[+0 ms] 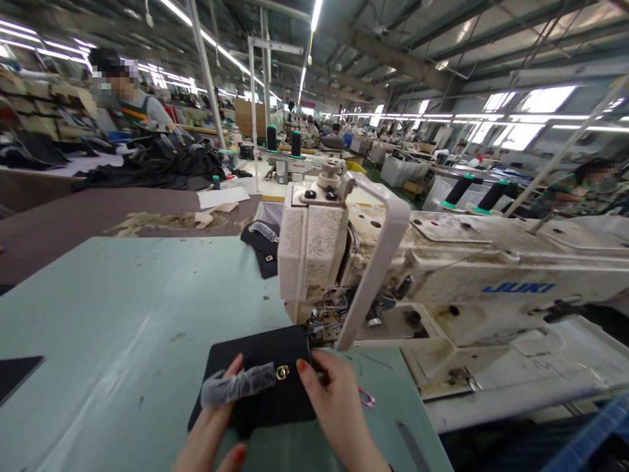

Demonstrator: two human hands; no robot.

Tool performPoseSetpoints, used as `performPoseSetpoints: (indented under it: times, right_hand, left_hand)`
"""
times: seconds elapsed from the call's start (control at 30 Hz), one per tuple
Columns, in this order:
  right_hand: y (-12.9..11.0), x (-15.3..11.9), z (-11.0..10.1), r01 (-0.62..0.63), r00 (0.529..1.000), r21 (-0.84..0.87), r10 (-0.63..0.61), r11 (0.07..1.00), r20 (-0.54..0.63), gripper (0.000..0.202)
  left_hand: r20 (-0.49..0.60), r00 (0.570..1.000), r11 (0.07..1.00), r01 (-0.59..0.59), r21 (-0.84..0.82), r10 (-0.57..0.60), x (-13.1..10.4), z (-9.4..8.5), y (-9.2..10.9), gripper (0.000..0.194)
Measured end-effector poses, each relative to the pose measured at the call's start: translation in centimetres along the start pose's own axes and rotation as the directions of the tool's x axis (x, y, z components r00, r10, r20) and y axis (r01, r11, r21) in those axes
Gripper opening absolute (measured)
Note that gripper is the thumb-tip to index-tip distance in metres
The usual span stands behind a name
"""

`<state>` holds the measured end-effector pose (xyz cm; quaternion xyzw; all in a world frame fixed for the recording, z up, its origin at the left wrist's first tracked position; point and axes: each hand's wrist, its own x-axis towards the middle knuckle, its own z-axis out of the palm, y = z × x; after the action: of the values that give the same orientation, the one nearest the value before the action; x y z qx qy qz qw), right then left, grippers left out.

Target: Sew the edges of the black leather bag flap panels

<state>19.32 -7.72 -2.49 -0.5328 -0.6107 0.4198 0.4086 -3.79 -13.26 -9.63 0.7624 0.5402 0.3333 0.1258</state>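
While a dark piece (17,377) lies flat at the far left of the surface (122,308), well apart from me, the panel (268,344) sits in front of the machine (314,255), its top right corner at the needle end. Mid-job, I'd judge. Done, left to right: strap (246,382) on and wrapped in clear film, gold clasp (282,373) in place. Left: some of the edge, I think, given where that corner sits. Whether stitches are down there, too small and dark to tell. A similar piece (263,252), also with film and gold fittings, lies behind, just beside the machine; finished or not, can't say.

Left hand (213,416): spread, thumb well apart from the fingers; a finger seems to pass beneath the wrapped strap onto the panel, no pinch. Right hand (331,387): thumb on the panel's face, just right of the clasp, fingers curled at the right edge, clamped on it; fingertips partly hidden. Near it on the right, a pink tool (367,397), loose. Farther right, closer to me, a blade (413,446), untouched.
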Motion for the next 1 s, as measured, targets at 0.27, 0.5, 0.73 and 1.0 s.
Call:
performPoseSetpoints:
  times: [0.27,0.5,0.73,1.0]
  right_hand:
    - [-0.5,0.1,1.0,-0.105,0.994,0.286,0.098,0.953,0.04,0.056]
    - [0.2,-0.7,2.0,-0.214,0.973,0.426,0.228,0.879,0.018,0.056]
    - [0.1,-0.8,2.1,-0.248,0.963,0.432,0.268,0.867,0.014,0.058]
    - [0.0,-0.8,1.9,-0.317,0.948,0.403,0.303,0.858,0.102,0.072]
  left_hand:
    - [0.295,0.929,0.962,-0.259,0.089,0.223,12.2,-3.9,2.1,0.065]
    - [0.292,0.925,0.897,-0.33,0.294,0.245,12.5,-6.5,4.8,0.05]
    - [0.255,0.945,0.916,-0.275,0.293,0.203,12.8,-5.5,3.6,0.056]
    - [0.25,0.948,0.938,-0.257,0.232,0.198,13.9,-5.2,2.6,0.064]
